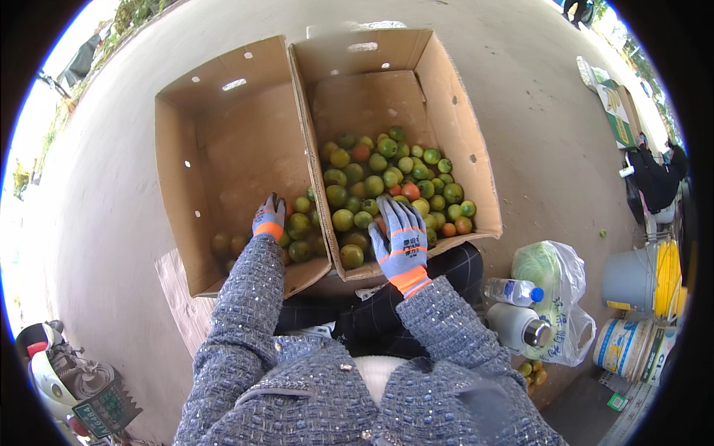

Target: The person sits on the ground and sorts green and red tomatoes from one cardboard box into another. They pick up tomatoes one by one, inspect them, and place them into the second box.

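Note:
Two open cardboard boxes stand side by side before me. In the left box [240, 139], green and reddish tomatoes [299, 223] lie along the near end. My left hand [270, 218], in a grey glove with an orange cuff, is lowered among them, a red tomato partly visible beside its fingers. The right box [362, 92] holds a larger heap of mostly green tomatoes [374, 185], with a few red ones. My right hand [403, 240], gloved alike, rests palm down on the near part of this heap. A reddish tomato shows beside its thumb. The undersides of both hands are hidden.
At right stand a plastic bottle [510, 291], a white flask [510, 323], a plastic bag with a cabbage [549, 267], a grey bucket [627, 276] and a tub [616, 345]. Several tomatoes [534, 373] lie beside me. A scooter [72, 379] is lower left; a person [658, 178] sits far right.

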A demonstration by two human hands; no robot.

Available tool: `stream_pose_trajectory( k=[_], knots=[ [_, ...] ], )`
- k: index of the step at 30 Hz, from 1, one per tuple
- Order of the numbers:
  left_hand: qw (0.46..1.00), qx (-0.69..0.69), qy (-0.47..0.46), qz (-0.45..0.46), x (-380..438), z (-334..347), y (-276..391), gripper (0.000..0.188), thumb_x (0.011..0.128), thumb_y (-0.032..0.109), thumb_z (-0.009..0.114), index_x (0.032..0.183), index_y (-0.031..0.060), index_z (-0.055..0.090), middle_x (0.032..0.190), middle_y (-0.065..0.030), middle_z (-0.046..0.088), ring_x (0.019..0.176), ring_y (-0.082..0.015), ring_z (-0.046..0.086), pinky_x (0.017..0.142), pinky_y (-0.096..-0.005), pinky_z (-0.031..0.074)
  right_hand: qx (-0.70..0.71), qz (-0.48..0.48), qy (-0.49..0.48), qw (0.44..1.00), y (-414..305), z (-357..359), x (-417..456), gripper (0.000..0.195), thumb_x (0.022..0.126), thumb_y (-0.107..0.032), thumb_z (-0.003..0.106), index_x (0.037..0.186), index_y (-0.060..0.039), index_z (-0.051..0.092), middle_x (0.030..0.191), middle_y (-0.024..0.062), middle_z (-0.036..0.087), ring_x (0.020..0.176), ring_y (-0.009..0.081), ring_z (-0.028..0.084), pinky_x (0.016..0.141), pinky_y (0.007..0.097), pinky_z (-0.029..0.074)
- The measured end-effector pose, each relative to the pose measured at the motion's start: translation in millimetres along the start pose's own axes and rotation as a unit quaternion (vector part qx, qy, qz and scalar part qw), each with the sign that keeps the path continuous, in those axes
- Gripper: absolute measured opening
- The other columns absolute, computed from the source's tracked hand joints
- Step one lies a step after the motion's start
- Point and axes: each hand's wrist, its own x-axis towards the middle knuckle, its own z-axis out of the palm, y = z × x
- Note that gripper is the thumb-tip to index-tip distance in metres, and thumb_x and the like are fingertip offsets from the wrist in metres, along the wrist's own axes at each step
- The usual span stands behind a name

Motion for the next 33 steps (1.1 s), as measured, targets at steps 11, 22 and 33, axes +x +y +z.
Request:
stream_pose_trajectory(
  k=[11, 22, 33],
  knots=[
    [0.884, 0.206, 0.012, 0.420, -141, -87, 181, 0.051, 0.071, 0.027, 0.067, 0.117, 0.0119, 0.051, 0.117, -0.0078, 0.054, 0.111, -0.0281, 0.048, 0.094, -0.0406, 0.037, 0.198, 0.120, 0.191, 0.954, 18, 8, -11, 0.043, 0.087, -0.008, 0.050, 0.128, 0.0011, 0.040, 0.125, 0.0177, 0.047, 0.114, 0.0327, 0.045, 0.097, 0.0387, 0.035],
    [0.852, 0.427, 0.014, 0.303, -119, -25, 188, 0.035, 0.080, 0.033, 0.055, 0.110, 0.0150, 0.056, 0.102, -0.0074, 0.062, 0.104, -0.0258, 0.054, 0.092, -0.0399, 0.035, 0.676, 0.326, 0.346, 0.563, 78, 17, -8, 0.036, 0.086, -0.004, 0.053, 0.122, 0.0001, 0.047, 0.113, 0.0168, 0.054, 0.107, 0.0239, 0.052, 0.096, 0.0305, 0.040],
    [0.954, -0.296, 0.041, -0.020, -40, -94, 1, 0.045, 0.071, 0.019, 0.075, 0.110, 0.0062, 0.057, 0.097, -0.0063, 0.062, 0.078, -0.0125, 0.059, 0.075, -0.0240, 0.048, -0.103, 0.251, -0.349, 0.897, 104, 5, 17, 0.056, 0.081, -0.031, 0.048, 0.135, -0.0216, 0.034, 0.135, 0.0129, 0.039, 0.118, 0.0333, 0.044, 0.101, 0.0484, 0.027]
  ],
)
